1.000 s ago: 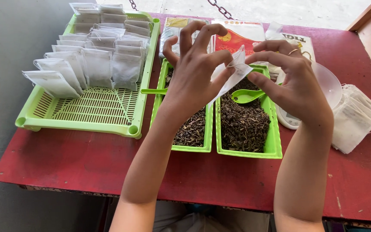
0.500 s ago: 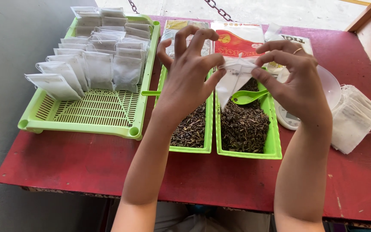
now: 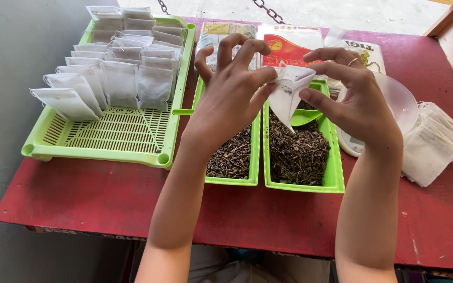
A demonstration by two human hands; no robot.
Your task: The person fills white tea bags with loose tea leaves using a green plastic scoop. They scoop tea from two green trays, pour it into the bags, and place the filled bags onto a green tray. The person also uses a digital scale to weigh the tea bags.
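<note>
I see my left hand [image 3: 232, 99] and right hand [image 3: 360, 99] both pinching one small white filter bag [image 3: 288, 91], held above the two green trays of loose tea [image 3: 295, 149]; filled bags [image 3: 116, 78] stand in the slotted tray [image 3: 106, 139].

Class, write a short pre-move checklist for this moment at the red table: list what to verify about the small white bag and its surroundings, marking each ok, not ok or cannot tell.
1. Small white paper filter bag gripped by both left hand and right hand: ok.
2. Bag mouth open: cannot tell.
3. Bag above the green plastic tray of dark loose leaves: ok.
4. Green plastic scoop lying within reach in that tray: ok.
5. Free space in the green slotted basket of filled bags: ok.
</note>
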